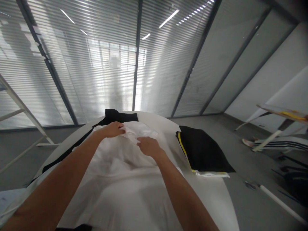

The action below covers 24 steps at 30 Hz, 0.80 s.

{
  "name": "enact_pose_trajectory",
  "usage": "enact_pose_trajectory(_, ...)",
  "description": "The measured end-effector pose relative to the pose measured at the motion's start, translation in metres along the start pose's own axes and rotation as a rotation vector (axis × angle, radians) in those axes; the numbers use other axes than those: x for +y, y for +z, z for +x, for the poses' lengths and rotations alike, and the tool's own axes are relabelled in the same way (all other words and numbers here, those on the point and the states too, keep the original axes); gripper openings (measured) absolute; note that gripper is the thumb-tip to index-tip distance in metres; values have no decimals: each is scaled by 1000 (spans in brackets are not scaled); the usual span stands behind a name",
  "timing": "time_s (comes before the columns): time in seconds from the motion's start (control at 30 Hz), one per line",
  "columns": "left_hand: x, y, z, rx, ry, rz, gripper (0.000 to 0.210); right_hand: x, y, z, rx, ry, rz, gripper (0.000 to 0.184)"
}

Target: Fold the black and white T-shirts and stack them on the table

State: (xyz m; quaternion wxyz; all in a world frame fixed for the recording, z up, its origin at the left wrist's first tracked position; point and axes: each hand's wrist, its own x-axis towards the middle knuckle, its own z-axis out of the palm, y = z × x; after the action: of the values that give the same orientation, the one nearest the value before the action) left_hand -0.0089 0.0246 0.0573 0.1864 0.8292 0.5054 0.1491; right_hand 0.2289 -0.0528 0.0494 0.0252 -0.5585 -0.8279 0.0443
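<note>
A white garment or cloth lies spread and wrinkled across the round white table in the head view. At its far edge, my left hand is closed on the white fabric. A short way to the right, my right hand pinches the same bunched edge. Between the two hands the fabric is gathered in folds. Black fabric shows beyond and along the left side of the white cloth. What kind of garment the white cloth is, I cannot tell.
On the right of the round table lies a folded black stack with yellow and white edges. A white metal frame stands at left. Another table and a person's striped trouser leg are at right. Glass panels with blinds rise behind.
</note>
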Motion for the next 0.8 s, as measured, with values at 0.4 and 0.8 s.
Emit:
enact_pose_trajectory(0.4,-32,29,18,708,-278,-21,28,103,-18,-1,-7,290,37,39)
enact_pose_trajectory(0.8,-14,56,9,199,-130,391,39,32,18,16,156,-57,-74,43)
